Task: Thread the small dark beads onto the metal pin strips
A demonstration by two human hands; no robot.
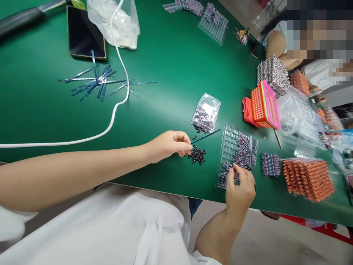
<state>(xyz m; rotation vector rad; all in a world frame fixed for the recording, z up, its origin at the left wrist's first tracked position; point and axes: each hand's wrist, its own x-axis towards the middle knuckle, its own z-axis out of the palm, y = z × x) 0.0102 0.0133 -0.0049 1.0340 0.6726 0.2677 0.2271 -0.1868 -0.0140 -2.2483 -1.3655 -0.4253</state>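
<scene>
My left hand (167, 147) pinches one end of a thin dark blue strip (206, 136), which points up and to the right over the green table. Just under those fingertips lies a small heap of black beads (198, 155). My right hand (242, 187) is at the near edge of a clear compartment tray (230, 140). Its thumb and fingers are closed among small spiky blue and pink pieces (244, 151); whether one is between them I cannot make out. More blue strips (100, 81) lie crossed in a loose pile at the left.
A clear bag (206, 112) of dark beads lies behind the heap. A white cable (110, 127) crosses the left side near a dark phone (85, 33). To the right stand an orange basket (260, 105) and stacked orange pieces (309, 180). Another person (278, 42) sits at the far right.
</scene>
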